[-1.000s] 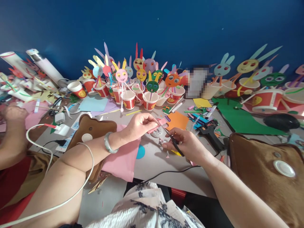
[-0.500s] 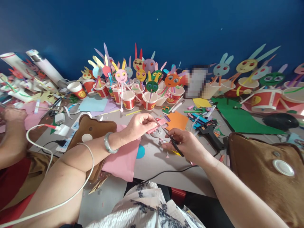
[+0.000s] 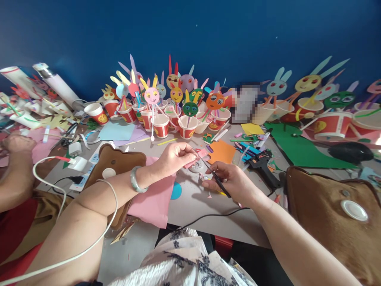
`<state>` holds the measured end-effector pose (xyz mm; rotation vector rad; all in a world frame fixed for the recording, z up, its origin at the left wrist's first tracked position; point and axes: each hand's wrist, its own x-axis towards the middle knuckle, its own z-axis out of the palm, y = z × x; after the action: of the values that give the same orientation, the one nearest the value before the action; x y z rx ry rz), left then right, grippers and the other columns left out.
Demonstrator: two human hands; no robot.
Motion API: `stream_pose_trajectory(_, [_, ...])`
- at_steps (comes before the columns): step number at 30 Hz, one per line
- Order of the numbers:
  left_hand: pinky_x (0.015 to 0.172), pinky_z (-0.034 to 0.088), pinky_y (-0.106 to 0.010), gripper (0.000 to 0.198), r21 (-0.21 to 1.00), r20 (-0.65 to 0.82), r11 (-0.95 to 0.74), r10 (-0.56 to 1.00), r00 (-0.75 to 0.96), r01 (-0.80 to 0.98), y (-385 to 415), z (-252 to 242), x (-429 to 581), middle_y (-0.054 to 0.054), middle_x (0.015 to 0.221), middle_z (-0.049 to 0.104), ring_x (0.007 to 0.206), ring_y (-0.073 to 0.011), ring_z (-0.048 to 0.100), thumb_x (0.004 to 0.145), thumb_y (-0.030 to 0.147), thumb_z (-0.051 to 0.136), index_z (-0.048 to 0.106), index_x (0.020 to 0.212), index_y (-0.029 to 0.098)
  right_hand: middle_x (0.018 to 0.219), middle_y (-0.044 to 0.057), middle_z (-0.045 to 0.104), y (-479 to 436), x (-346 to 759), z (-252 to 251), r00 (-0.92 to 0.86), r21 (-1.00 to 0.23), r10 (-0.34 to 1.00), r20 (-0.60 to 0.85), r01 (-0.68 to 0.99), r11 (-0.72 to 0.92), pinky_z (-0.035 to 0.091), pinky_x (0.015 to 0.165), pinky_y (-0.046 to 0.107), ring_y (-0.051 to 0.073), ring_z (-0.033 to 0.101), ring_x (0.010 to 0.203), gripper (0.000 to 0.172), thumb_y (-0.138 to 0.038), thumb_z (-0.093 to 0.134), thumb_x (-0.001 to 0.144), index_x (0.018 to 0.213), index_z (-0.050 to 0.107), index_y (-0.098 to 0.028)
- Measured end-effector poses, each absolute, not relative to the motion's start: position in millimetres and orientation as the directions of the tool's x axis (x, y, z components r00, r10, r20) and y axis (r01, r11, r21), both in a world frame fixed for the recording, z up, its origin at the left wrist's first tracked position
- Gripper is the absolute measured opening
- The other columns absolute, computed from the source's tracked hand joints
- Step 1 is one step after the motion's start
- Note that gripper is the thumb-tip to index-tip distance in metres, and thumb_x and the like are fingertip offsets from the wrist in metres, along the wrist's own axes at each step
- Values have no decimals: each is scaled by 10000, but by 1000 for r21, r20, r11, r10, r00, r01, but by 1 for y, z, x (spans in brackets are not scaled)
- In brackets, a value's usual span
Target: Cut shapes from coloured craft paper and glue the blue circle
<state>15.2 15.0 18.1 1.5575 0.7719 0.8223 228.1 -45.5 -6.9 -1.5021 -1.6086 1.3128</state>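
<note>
In my left hand (image 3: 177,157), thumb and fingertips pinch a small piece of pink paper (image 3: 203,153). My right hand (image 3: 230,178) is closed around slim dark tweezers (image 3: 218,180), held slantwise. Their thin tip reaches up to my left fingertips, where I cannot make out exactly what it touches. Below the two hands, a clear round roll or disc (image 3: 196,167) lies partly hidden on the table. A blue paper circle (image 3: 176,191) rests beside a large pink sheet (image 3: 153,198), which lies under my left forearm.
Paper cups (image 3: 160,126) with rabbit-faced paper figures line the wall. A glue gun (image 3: 264,169) lies right of my right hand, near orange paper (image 3: 222,152). Brown hot-water bags (image 3: 327,206) flank me. A white cable (image 3: 111,222) crosses my left arm. Another person's hand (image 3: 19,143) shows left.
</note>
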Motion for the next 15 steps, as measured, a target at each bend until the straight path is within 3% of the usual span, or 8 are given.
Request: stream_pose_trajectory(15, [522, 391, -199, 252, 989, 103, -142, 836, 540, 31, 15, 15, 14, 25, 567, 536, 536, -69, 490, 882, 284, 639, 565, 683, 148, 528, -27, 619, -48, 227, -8, -164, -916, 947, -275, 344, -206, 322, 436, 235, 116, 488, 444, 562, -648, 863, 560, 763, 585, -205])
